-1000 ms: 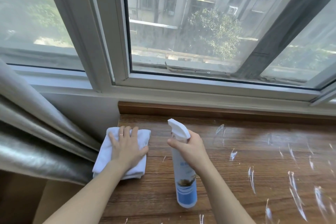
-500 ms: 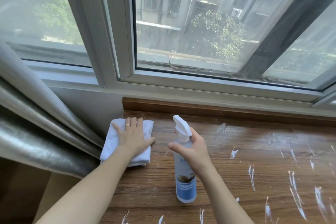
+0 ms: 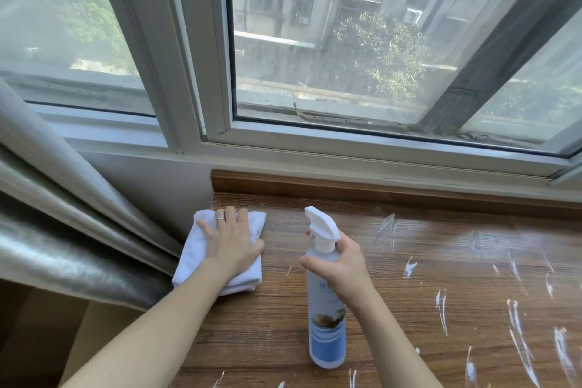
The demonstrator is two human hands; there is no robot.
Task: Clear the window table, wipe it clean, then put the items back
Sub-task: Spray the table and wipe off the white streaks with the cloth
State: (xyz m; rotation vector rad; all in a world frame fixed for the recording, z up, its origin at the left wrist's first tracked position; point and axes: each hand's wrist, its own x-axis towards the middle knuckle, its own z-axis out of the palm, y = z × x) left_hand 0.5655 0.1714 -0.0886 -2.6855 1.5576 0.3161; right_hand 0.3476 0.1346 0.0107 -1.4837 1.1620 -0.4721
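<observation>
I have my left hand [image 3: 231,242] spread flat, fingers straight, on the folded white cloth [image 3: 217,257] at the left-centre of the frame, right at the table's left end beside the grey curtain [image 3: 63,230]; I judge it is parked there, pressed down and ready to sweep rightward once enough cleaner is laid. My right hand [image 3: 338,264] is wrapped around the neck of the spray bottle [image 3: 326,299] just below its white trigger head, thumb in front and one fingertip showing at the trigger, so I read it as gripping the bottle; whether the bottle's base rests on the wood or hangs just above it, I cannot tell. The nozzle points toward the upper left, toward the stretch next to the cloth that shows no spray. The window table [image 3: 409,309] fills the lower right of the frame, and white streaks of cleaner [image 3: 516,321] lie across its right half, which fits a surface already cleared and now being wetted before wiping. The bottle's label has a blue band low down, a brownish picture above it and small blue characters near my wrist, too blurred for me to read; no brand is legible. A ring sits on one left finger.
</observation>
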